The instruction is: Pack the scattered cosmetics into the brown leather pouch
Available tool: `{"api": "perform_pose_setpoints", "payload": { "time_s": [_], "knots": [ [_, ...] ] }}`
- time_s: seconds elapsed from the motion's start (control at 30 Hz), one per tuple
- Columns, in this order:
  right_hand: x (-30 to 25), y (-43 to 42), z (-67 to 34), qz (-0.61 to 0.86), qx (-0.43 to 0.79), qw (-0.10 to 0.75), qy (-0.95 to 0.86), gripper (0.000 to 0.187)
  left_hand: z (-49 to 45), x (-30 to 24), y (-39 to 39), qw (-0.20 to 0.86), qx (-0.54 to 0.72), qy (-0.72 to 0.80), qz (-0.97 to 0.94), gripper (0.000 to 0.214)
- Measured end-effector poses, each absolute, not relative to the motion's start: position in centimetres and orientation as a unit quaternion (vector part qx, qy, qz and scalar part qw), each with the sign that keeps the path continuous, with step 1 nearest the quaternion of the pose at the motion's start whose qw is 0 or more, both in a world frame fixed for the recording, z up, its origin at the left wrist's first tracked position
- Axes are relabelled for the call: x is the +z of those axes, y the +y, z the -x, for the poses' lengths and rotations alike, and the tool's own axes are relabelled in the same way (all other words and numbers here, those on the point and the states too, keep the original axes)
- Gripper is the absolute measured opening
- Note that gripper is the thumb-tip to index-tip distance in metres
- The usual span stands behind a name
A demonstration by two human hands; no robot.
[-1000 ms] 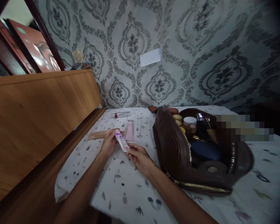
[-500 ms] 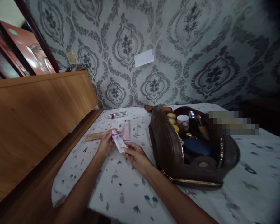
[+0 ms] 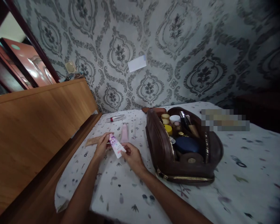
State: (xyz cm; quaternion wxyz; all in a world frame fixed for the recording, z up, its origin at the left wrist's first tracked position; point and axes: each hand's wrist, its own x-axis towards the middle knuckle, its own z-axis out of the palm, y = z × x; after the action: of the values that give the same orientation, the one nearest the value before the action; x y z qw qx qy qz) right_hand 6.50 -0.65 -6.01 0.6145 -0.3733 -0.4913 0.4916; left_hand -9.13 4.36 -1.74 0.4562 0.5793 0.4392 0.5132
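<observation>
Both my hands hold a small white and pink tube (image 3: 116, 147) just above the patterned bed sheet (image 3: 135, 189). My left hand (image 3: 102, 146) pinches its purple cap end. My right hand (image 3: 131, 156) grips the flat lower end. Behind the tube lie a pale pink tube (image 3: 124, 133), a silver pen-like stick (image 3: 116, 118) and a wooden comb (image 3: 93, 141). An open brown leather cosmetic bag (image 3: 165, 152) stands to the right of my hands, filled with jars, bottles and a dark blue compact (image 3: 188, 144).
A wooden headboard (image 3: 35, 124) runs along the left side of the bed. A patterned wallpaper wall (image 3: 177, 56) stands behind, with a white paper (image 3: 137, 63) stuck on it. A blurred item (image 3: 225, 119) lies right of the bag.
The view has shifted a little, so bag and hands sit further left in the picture. My hands keep their hold on the small tube, which is tilted slightly differently.
</observation>
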Motion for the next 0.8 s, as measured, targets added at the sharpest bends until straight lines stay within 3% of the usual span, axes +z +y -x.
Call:
{"api": "perform_pose_setpoints", "payload": {
  "time_s": [0.13,0.33,0.43,0.67,0.8],
  "knots": [
    [-5.7,-1.7,-6.8,0.412,0.246,0.594,-0.646,0.030,9.0,-1.7,4.3,0.462,0.511,0.428,-0.584,0.046],
    [-5.3,-2.7,-7.0,0.468,0.087,0.480,-0.737,0.032,9.1,-1.9,4.6,0.486,0.527,0.398,-0.573,0.043],
    [-5.3,-2.8,-7.0,0.468,0.069,0.459,-0.752,0.033,9.0,-1.8,4.6,0.497,0.539,0.386,-0.560,0.042],
    [-6.1,-2.2,-7.0,0.458,0.144,0.515,-0.710,0.041,8.9,-1.3,4.4,0.527,0.558,0.361,-0.530,0.039],
    [-6.5,-1.4,-6.9,0.472,0.207,0.539,-0.666,0.033,8.8,-1.1,4.2,0.542,0.573,0.339,-0.513,0.037]
  ]
}}
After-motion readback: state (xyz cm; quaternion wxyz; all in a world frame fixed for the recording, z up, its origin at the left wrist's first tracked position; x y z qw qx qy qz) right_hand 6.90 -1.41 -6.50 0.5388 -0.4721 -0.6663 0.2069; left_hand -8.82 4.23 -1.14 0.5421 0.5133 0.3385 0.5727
